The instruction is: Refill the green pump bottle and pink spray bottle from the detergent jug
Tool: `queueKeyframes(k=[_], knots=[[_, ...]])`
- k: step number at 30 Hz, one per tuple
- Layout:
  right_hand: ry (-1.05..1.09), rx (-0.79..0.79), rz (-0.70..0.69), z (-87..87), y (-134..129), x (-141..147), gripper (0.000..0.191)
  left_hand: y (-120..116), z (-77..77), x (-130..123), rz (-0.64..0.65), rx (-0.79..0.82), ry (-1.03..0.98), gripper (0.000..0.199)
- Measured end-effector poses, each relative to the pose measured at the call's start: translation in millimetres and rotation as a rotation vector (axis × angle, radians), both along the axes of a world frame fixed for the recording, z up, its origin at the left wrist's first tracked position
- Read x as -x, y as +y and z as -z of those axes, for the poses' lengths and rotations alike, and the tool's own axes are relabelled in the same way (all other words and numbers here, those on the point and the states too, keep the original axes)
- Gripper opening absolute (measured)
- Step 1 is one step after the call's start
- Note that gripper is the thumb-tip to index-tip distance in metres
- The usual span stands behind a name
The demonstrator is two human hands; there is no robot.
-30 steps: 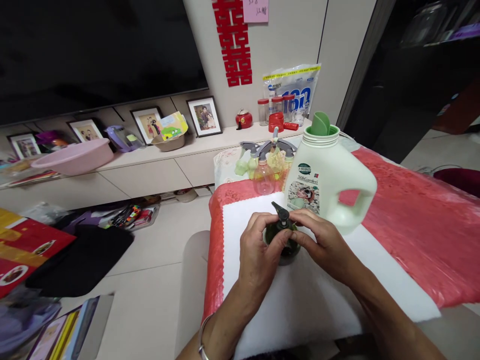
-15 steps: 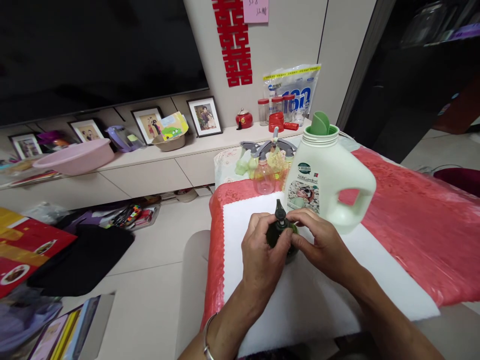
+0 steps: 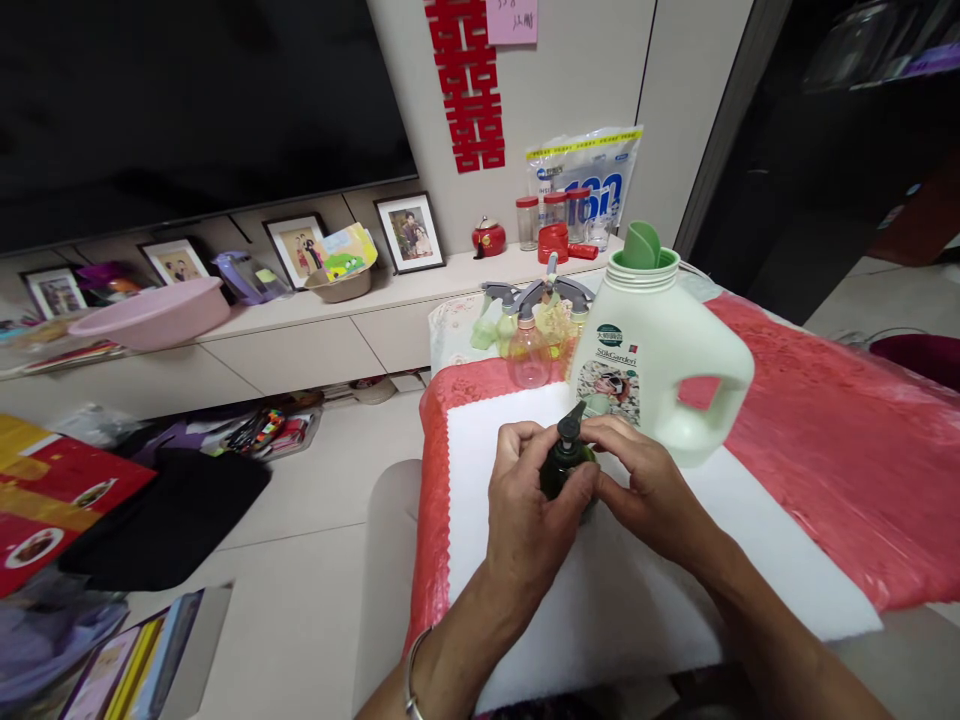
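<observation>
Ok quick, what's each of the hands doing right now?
Left hand: closed on the bottle, thumb across its near side.
Right hand: closed on the same bottle from the other side.

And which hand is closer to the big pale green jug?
The right hand: it is just in front of the jug, on the right side of the dark pump bottle. The left hand is farther off, around the bottle's left side.
</observation>
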State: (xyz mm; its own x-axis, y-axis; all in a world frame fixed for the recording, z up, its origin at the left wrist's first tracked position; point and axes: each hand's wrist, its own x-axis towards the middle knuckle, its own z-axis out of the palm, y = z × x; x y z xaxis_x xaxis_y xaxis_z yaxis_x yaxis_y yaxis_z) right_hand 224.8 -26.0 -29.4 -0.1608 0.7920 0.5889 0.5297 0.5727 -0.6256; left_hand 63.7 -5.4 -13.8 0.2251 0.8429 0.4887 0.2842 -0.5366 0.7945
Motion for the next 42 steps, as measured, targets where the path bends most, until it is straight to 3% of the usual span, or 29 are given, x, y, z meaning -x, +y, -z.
queueKeyframes(k=[8, 15, 21, 25, 29, 38, 42], knots=[[0.027, -0.028, 0.067, 1.1, -0.9, 5.0, 0.013, 1.8, -1.4, -4.7, -0.044, 0.152, -0.062, 0.021], [0.004, 0.051, -0.061, -5.1, -0.4, -1.4, 0.019, -1.3, -1.5, -1.9, -0.015, 0.040, -0.013, 0.018], [0.044, 0.037, -0.051, 0.1, 0.3, 0.5, 0.017, -2.0, -1.9, -1.9, -0.006, 0.039, 0.021, 0.018], [0.063, 0.024, 0.018, 3.3, -0.1, 4.4, 0.015, -0.9, -3.7, -6.1, -0.046, 0.155, -0.044, 0.032], [0.076, 0.024, 0.062, 3.6, -0.2, 6.9, 0.012, 0.2, -6.0, -8.0, -0.067, 0.271, -0.063, 0.023], [0.033, 0.103, -0.081, -2.3, -1.1, -5.7, 0.022, -0.8, -4.9, -2.4, -0.007, 0.137, -0.013, 0.017], [0.047, 0.095, -0.060, -0.1, 0.8, -3.4, 0.020, -1.8, -5.6, -2.9, -0.005, 0.120, 0.009, 0.019]])
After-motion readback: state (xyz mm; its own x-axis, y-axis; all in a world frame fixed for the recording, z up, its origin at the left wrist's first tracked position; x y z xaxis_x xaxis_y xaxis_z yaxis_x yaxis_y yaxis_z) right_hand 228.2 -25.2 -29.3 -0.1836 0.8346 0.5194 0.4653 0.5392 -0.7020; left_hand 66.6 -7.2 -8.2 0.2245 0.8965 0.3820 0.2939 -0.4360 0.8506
